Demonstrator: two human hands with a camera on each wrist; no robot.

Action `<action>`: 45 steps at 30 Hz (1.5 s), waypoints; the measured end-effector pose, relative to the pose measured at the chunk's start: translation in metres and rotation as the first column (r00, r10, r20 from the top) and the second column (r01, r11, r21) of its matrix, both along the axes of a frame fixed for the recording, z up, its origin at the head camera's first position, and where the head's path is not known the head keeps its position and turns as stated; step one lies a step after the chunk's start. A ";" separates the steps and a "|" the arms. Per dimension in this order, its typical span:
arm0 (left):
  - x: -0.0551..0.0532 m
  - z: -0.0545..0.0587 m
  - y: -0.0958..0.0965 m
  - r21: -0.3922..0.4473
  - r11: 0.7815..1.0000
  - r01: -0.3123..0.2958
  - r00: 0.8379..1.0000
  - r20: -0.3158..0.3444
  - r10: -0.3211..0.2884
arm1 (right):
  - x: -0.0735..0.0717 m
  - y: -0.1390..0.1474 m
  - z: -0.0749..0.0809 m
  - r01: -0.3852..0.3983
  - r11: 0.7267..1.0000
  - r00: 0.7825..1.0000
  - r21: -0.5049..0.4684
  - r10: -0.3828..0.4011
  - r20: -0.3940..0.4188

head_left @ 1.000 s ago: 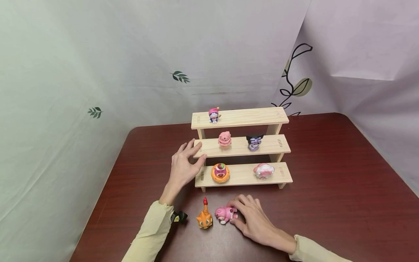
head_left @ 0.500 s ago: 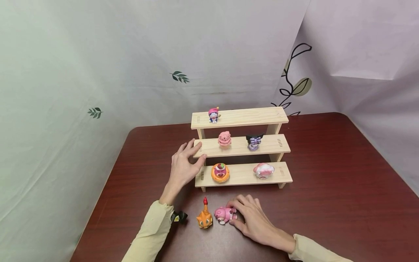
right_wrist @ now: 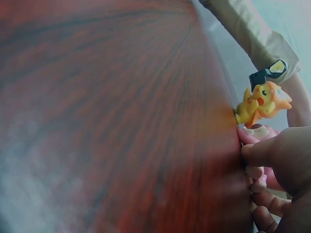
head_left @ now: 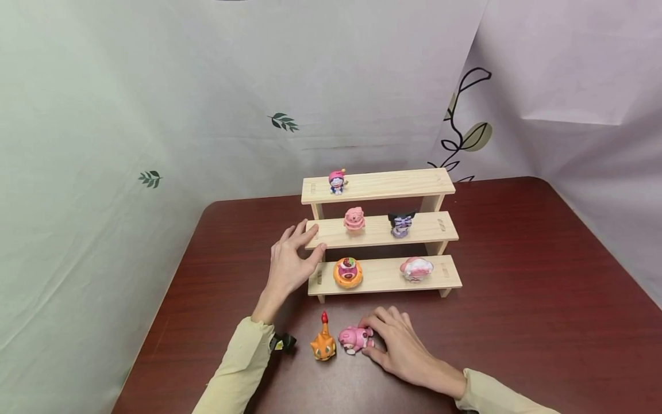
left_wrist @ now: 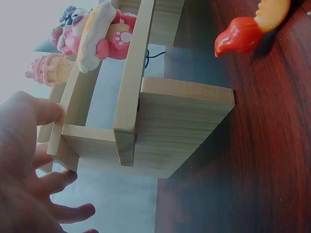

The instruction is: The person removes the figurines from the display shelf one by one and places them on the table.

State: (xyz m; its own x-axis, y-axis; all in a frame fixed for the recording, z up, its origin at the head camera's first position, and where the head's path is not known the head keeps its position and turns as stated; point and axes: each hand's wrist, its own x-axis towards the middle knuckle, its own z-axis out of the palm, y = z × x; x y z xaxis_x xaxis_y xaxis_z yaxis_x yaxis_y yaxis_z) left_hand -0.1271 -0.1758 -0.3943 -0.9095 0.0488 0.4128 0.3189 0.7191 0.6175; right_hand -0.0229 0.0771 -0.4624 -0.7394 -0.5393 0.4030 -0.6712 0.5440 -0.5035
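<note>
My left hand (head_left: pixel 291 261) holds the left end of a three-tier wooden display shelf (head_left: pixel 381 275), thumb and fingers at the middle board. In the left wrist view, the thumb and fingertips meet that board's end. On the tabletop in front lies a pink toy figurine (head_left: pixel 354 339) on its side. My right hand (head_left: pixel 405 352) pinches its foot end between thumb and fingers; the right wrist view shows the fingers partly covering it. Just left of it is an orange cat-like figurine (head_left: pixel 323 347) with a red-tipped tail.
On the shelf stand a pink-hatted figurine (head_left: pixel 337 182), a pink ice-cream-cone figurine (head_left: pixel 354 219), a black-and-purple figurine (head_left: pixel 401 224), an orange tart-shaped figurine (head_left: pixel 348 273) and a pink-and-white figurine (head_left: pixel 416 269). A small black object (head_left: pixel 284 342) sits by the left sleeve.
</note>
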 end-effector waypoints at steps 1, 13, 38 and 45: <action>0.000 0.000 0.000 0.000 1.000 0.000 1.000 0.000 0.000 | 0.000 0.000 0.000 -0.001 1.000 1.000 0.000 0.001 0.001; 0.000 -0.001 -0.001 -0.002 1.000 0.002 1.000 -0.005 -0.002 | 0.000 0.004 0.003 -0.005 1.000 1.000 -0.001 0.005 -0.002; 0.000 -0.001 -0.001 0.010 1.000 0.000 1.000 0.000 0.000 | -0.032 0.021 0.083 -0.221 0.933 0.975 -0.284 0.212 -0.063; 0.001 -0.001 -0.001 0.006 1.000 0.002 1.000 -0.006 -0.002 | -0.048 0.026 0.111 -0.193 0.942 0.980 -0.275 0.170 -0.106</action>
State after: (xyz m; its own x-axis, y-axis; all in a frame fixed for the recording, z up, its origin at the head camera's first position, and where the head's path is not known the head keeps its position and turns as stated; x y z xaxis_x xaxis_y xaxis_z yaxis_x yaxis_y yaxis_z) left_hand -0.1265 -0.1764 -0.3956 -0.9068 0.0483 0.4189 0.3245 0.7143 0.6200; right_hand -0.0706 0.1030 -0.3509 -0.5989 -0.5168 0.6118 -0.7893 0.2518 -0.5600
